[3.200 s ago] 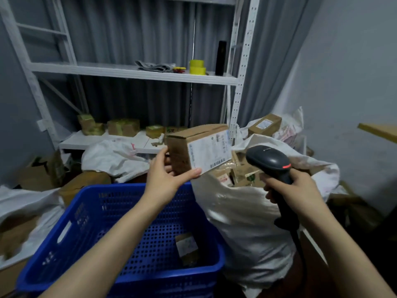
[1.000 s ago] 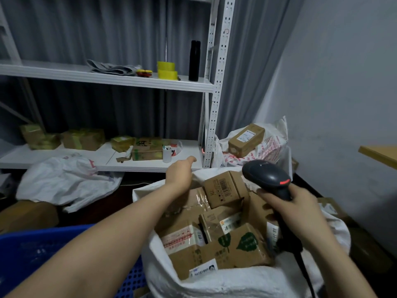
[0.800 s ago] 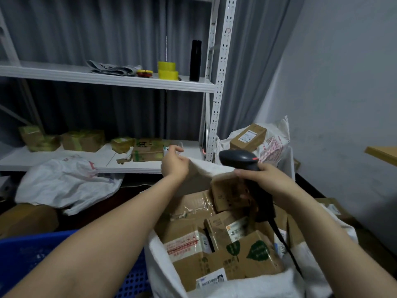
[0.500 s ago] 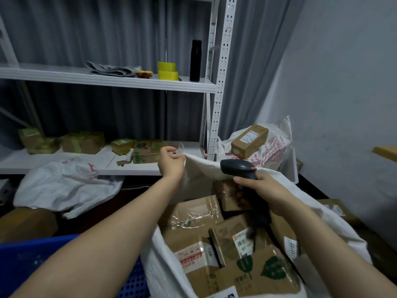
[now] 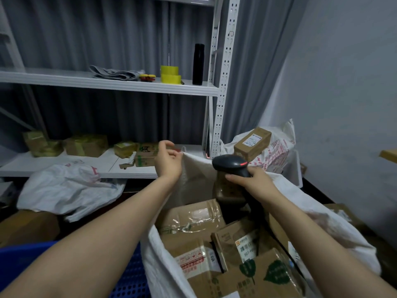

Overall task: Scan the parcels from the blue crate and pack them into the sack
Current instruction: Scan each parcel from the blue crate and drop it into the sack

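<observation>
- The right hand has its fingers curled tight round the handle of a black scanner; the scanner's head, with a red light lit on top, sticks out to the left of the hand
- Just below the scanner and the right hand's fingers, a brown parcel stands against the far wall of the sack
- The left hand is up at the sack's far rim, fingers loosely curled and thumb against the raised edge of the white cloth; blur hides whether it pinches the rim or only touches it
- The two hands are near each other, with the lifted edge of the sack between them
- The other parcels fill the open sack below both forearms: cardboard boxes lying at angles, one under clear tape, one with a red-printed label, one with green leaf marks nearest the camera
- The blue crate shows only as a corner at the lower left, just beside the sack and under the left forearm; its inside is out of view
- Behind the hands stands a white shelf unit; its upper shelf carries a folded grey cloth, yellow tape rolls and a black bottle, and small taped boxes sit on the lower shelf
- A crumpled white bag lies left of the sack, and a second printed sack behind it carries a box on top
</observation>
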